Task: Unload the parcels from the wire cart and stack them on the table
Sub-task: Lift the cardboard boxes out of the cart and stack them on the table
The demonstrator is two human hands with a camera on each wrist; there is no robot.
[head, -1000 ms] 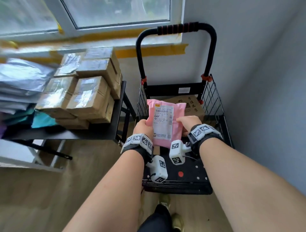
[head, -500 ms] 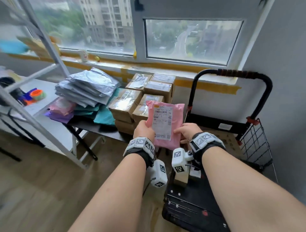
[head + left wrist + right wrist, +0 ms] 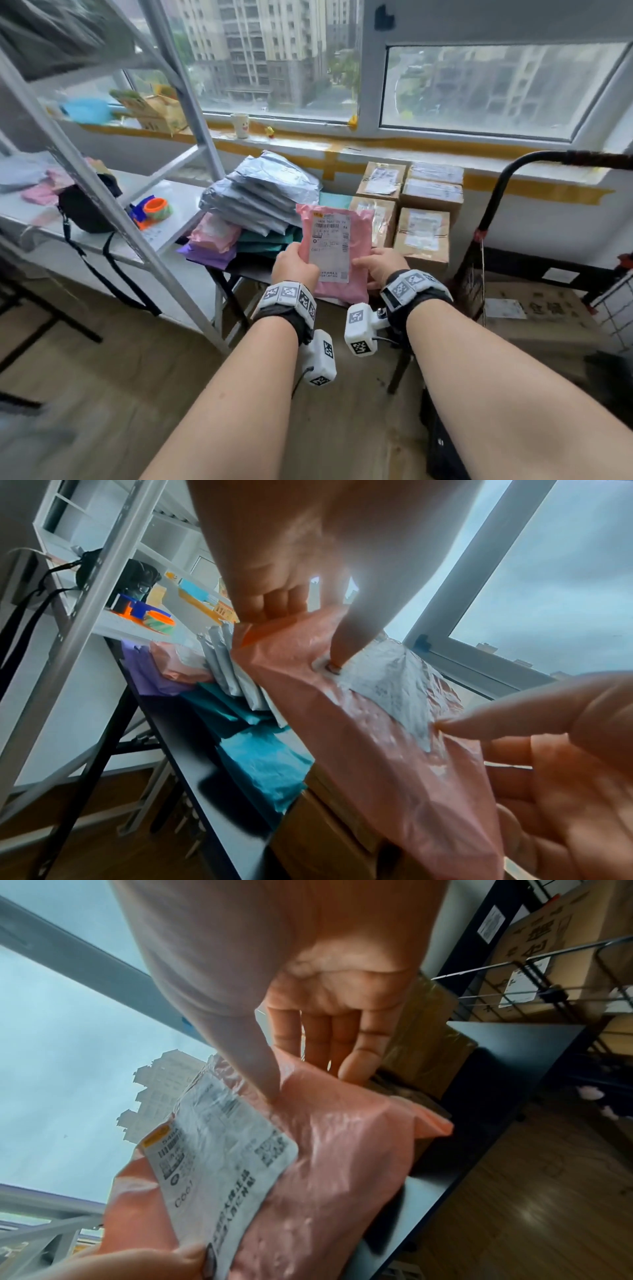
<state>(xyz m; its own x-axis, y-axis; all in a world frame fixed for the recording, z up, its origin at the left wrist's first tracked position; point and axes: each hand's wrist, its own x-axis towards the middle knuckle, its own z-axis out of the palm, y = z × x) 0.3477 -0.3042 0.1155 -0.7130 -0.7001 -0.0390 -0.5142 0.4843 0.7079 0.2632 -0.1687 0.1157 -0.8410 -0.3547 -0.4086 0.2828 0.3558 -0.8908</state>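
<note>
A pink mailer parcel (image 3: 356,240) with a white shipping label is held upright between both hands, over the front edge of the dark table (image 3: 251,270). My left hand (image 3: 297,261) pinches its left side, thumb (image 3: 352,631) on the label. My right hand (image 3: 377,264) pinches the right side, thumb (image 3: 250,1064) in front and fingers (image 3: 356,1053) behind. On the table lie grey mailers (image 3: 263,192), teal mailers (image 3: 267,241), pink and purple mailers (image 3: 212,240) and taped cardboard boxes (image 3: 424,226). The black wire cart (image 3: 474,274) stands at the right with a brown box (image 3: 548,305) in it.
A white metal shelf rack (image 3: 113,212) stands left of the table, with a black bag (image 3: 85,209) and an orange tape roll (image 3: 156,207) on its shelf. A cup (image 3: 239,125) sits on the window sill. Wooden floor lies below my arms.
Both hands have carried the pink parcel up and left, from above the cart to in front of the table's stacks. The view has swung left, so the cart is now at the right edge.
</note>
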